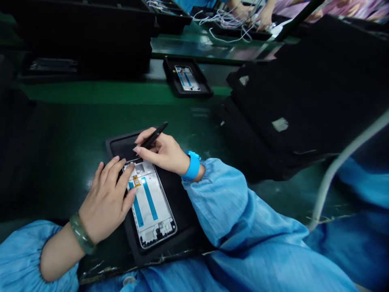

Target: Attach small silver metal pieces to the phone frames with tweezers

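Head view: a green assembly belt [91, 92] crosses the station, with stacked black foam pads [291, 101] at right. On the belt, a black tray [121, 142] holds a phone display frame [152, 207], its white back and blue strips facing up. Left hand [105, 200] rests on the frame's upper end, fingers spread. Right hand [164, 152] pinches a black stylus [156, 134] just above the frame; its tip appears hidden. Risk: a stylus slip could scratch the panel, and uneven left-hand pressure could shift the frame.

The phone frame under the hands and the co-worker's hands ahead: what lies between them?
The head view shows a black tray holding another phone frame on the green bench, then white cables.
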`<state>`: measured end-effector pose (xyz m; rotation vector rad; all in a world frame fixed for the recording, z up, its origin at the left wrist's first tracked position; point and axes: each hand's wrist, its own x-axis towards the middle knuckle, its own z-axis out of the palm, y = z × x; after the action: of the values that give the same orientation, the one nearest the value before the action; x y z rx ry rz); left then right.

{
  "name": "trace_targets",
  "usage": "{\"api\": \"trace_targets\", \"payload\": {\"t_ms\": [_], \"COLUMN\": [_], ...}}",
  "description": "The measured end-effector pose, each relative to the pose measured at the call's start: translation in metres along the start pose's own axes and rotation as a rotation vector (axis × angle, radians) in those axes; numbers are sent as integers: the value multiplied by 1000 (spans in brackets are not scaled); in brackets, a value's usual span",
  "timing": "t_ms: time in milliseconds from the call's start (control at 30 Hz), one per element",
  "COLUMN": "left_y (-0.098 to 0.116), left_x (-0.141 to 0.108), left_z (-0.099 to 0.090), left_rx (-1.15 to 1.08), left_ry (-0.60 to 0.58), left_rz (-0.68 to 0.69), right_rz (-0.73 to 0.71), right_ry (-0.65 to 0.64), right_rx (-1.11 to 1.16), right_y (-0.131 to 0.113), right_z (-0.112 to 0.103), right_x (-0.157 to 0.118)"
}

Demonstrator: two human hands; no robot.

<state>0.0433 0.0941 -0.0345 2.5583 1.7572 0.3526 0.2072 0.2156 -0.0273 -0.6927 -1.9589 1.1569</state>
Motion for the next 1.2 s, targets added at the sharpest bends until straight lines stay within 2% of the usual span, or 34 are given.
{"api": "trace_targets", "payload": {"t_ms": [433, 600, 767, 1100, 1200], "left_y": [0, 0, 1, 1, 1], "left_x": [0, 0, 0, 1, 0], "left_z": [0, 0, -1, -1, -1], "left_rx": [-10, -6, 0, -13, -7], "left_ry": [-15, -7, -12, -15, -14], "left_rz": [-5, -2, -2, -12, -10], "right_rz": [-115, -67, -69, -208, -295], "right_ry": [-89, -38, -61, -142, -165], "right_rx": [-153, -204, -203, -231, -284], "right_y": [-3, -4, -6, -6, -6], "right_z": [-2, 2, 3, 0, 1], "right_x": [-4, -4, -4, -5, -7]}}
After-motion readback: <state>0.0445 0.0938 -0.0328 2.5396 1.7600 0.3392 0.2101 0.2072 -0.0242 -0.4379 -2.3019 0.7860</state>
